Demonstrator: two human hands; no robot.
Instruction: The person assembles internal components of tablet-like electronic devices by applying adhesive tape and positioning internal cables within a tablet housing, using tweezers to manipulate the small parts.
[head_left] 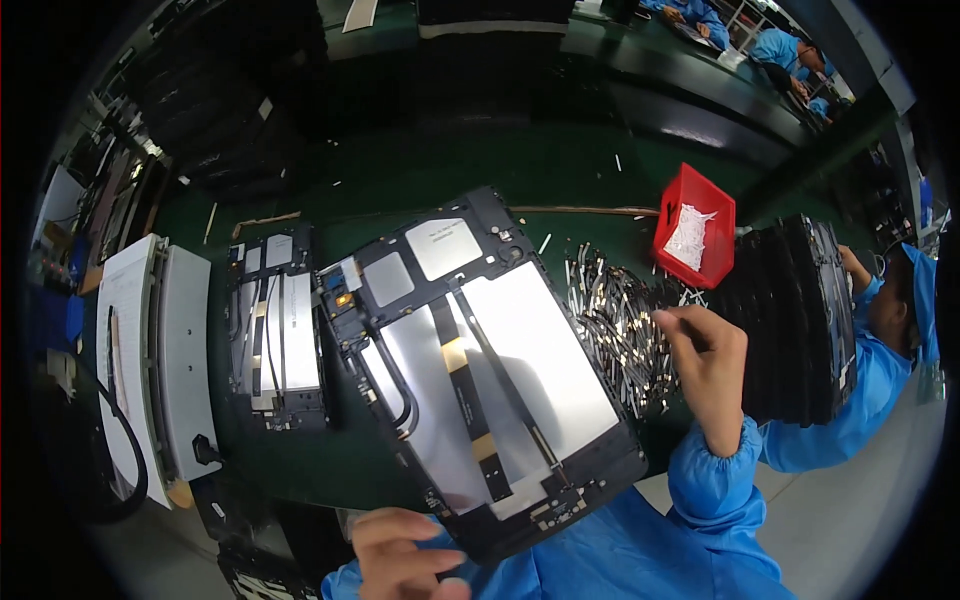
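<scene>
A large tablet housing (540, 350), with silver battery panels and a black-and-gold flex cable down its middle, lies tilted in front of me. My left hand (405, 555) is by its lower left corner, fingers loosely curled and apart, the fingertips at or close to the edge; no grip on the housing shows. To the right, my right hand (712, 370) is raised with thumb and forefinger pinched together. Whatever it holds is too small to make out. Just left of that hand lies a heap of thin black-and-silver strips (620, 330).
A smaller-looking, similar housing (285, 330) lies to the left, beside white boards (185, 360). A red bin (715, 215) with white slips stands behind the heap. Stacked black housings (785, 320) rise at right. Co-workers in blue (880, 320) sit right and far back.
</scene>
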